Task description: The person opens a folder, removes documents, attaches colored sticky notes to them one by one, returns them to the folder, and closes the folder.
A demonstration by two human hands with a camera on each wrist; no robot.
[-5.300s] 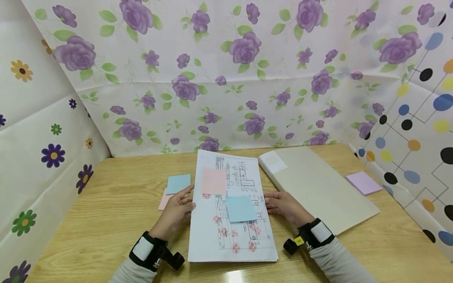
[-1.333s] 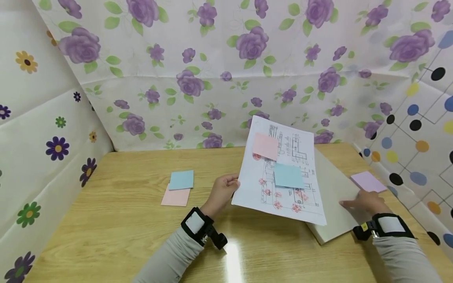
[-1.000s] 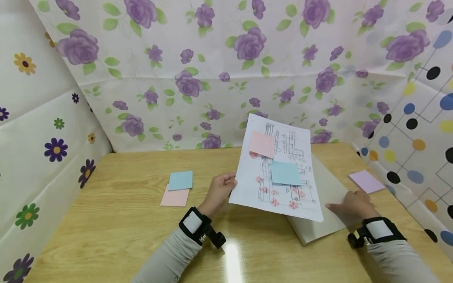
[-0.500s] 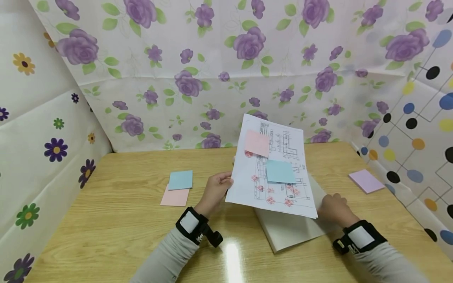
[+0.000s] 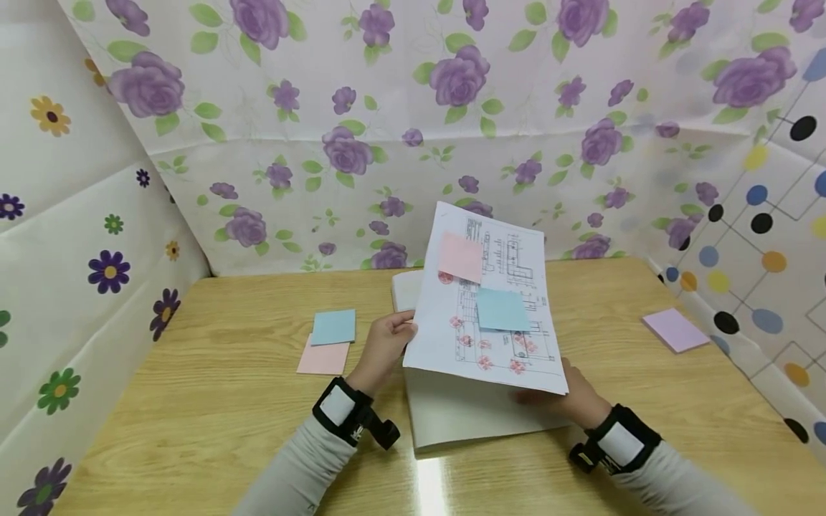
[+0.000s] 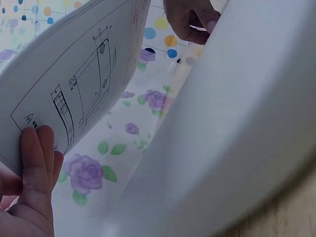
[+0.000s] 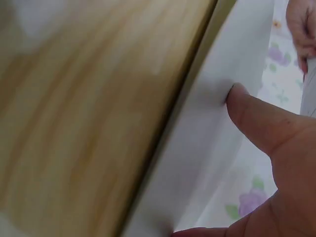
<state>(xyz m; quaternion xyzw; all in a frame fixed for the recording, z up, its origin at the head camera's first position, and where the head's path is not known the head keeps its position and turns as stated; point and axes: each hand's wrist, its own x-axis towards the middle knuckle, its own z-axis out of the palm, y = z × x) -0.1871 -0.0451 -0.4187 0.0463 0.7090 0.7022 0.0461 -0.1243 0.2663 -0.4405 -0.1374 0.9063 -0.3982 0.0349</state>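
Observation:
My left hand (image 5: 382, 350) pinches the left edge of a stack of drawing sheets (image 5: 431, 326), held tilted above the table. A pink sticky note (image 5: 461, 258) and a blue sticky note (image 5: 503, 309) lie on the top sheet. Beneath the sheets is a cream file folder (image 5: 461, 416), flat on the table and partly covered by them. My right hand (image 5: 581, 395) grips the folder's right side. In the right wrist view its thumb (image 7: 247, 106) presses on the pale folder face (image 7: 197, 118). The left wrist view shows printed drawings on the sheets' underside (image 6: 74, 89).
A blue sticky pad (image 5: 333, 327) overlaps a pink sticky pad (image 5: 323, 358) on the left of the wooden table (image 5: 245, 401). A lilac sticky pad (image 5: 675, 330) lies at the far right. Patterned cloth walls (image 5: 413, 172) stand behind and on both sides.
The sheets, resting before me at first, were lifted by my left hand to the right, then drifted back left. My right hand has brought the folder leftward from the right side to under them.

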